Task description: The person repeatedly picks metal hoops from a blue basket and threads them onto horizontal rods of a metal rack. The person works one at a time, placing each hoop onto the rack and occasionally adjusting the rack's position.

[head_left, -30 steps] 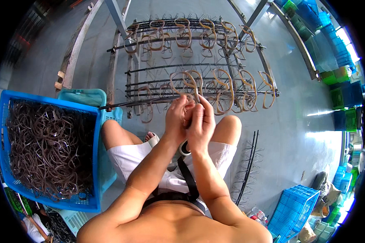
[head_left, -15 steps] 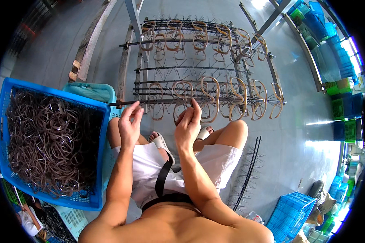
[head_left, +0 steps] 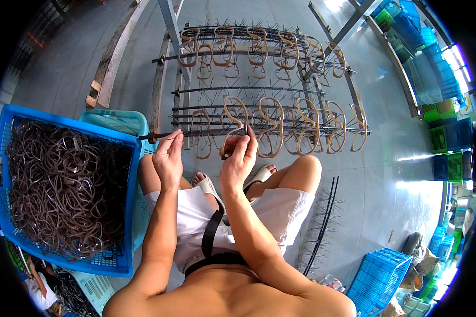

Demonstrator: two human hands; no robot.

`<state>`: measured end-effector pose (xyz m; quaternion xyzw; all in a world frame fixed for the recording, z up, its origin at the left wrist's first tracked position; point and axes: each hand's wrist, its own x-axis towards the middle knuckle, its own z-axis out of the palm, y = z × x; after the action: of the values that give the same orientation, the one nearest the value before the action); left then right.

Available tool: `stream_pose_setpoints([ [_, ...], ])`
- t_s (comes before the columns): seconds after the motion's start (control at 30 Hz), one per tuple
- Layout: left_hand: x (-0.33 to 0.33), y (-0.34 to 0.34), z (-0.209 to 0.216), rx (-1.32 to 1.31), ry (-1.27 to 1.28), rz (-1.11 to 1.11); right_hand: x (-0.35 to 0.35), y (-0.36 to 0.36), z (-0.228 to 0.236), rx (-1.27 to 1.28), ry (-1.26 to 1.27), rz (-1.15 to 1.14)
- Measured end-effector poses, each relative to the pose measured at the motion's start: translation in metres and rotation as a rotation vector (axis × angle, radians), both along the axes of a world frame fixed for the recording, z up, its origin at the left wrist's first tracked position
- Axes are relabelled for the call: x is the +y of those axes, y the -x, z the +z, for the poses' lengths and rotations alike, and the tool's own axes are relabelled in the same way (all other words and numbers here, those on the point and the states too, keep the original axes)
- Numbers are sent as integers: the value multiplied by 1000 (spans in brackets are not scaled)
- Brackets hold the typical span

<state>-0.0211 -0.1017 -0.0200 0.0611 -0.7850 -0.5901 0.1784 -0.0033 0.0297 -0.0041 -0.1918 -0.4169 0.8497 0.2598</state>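
Observation:
Across the near side of a rack runs a dark rod with thin wire prongs, carrying several tan eyeglass frames. At its left part, the fingertips of my left hand are pinched together on the rod. My right hand grips the lower part of a tan eyeglass frame that stands upright at the rod. The fingers hide where this frame meets its prongs. A paler frame hangs behind the rod, between my hands.
A blue basket heaped with dark brown eyeglass frames stands at my left, over a pale green basket. Another loaded rod lies farther back. Pronged rods and a blue crate are on the floor at right.
My left fingers have come together on the rod. My right hand has shifted slightly left and down, and the eyeglass frame at it now stands more upright.

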Motion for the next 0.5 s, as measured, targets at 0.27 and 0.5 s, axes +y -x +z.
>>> stream_pose_setpoints([
  [0.27, 2, -2, 2, -38, -252, -25, 2, -2, -4, 78, 51, 88],
  [0.5, 2, -1, 1, -62, -186, -41, -2, -6, -7, -12, -259, 136],
])
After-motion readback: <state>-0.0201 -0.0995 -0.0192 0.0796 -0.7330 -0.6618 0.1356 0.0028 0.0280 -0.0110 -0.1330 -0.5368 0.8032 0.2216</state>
